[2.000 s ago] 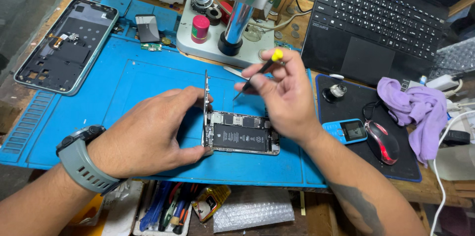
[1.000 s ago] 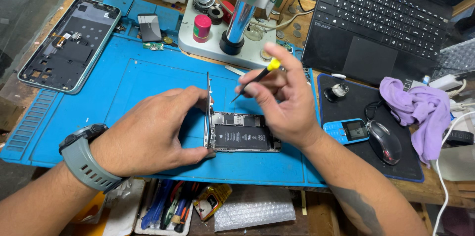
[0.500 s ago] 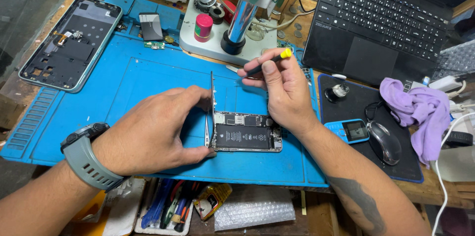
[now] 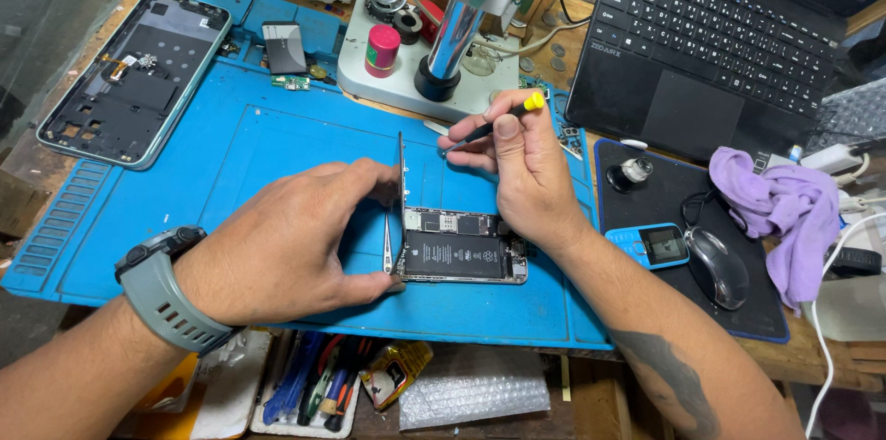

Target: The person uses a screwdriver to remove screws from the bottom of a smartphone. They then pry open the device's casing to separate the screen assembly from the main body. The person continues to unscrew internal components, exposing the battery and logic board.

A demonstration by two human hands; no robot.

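An opened phone (image 4: 464, 257) lies on the blue work mat (image 4: 231, 144), its battery and board showing. Its screen panel (image 4: 401, 183) stands on edge at the phone's left side, pinched by the thumb and fingers of my left hand (image 4: 286, 241), which wears a grey watch on the wrist. My right hand (image 4: 521, 172) hovers above the phone's far end and grips a thin screwdriver with a yellow cap (image 4: 489, 129), its tip pointing left over the mat.
A microscope stand (image 4: 434, 52) with a red-capped bottle sits behind the mat. A stripped phone frame (image 4: 129, 75) lies far left. A laptop (image 4: 720, 34), small blue phone (image 4: 657, 244), mouse (image 4: 718, 265) and purple cloth (image 4: 784, 204) sit right. Tools fill a tray below.
My right hand has lifted the screwdriver from over the phone and drawn it back toward the microscope base. My left hand still holds the screen panel upright.
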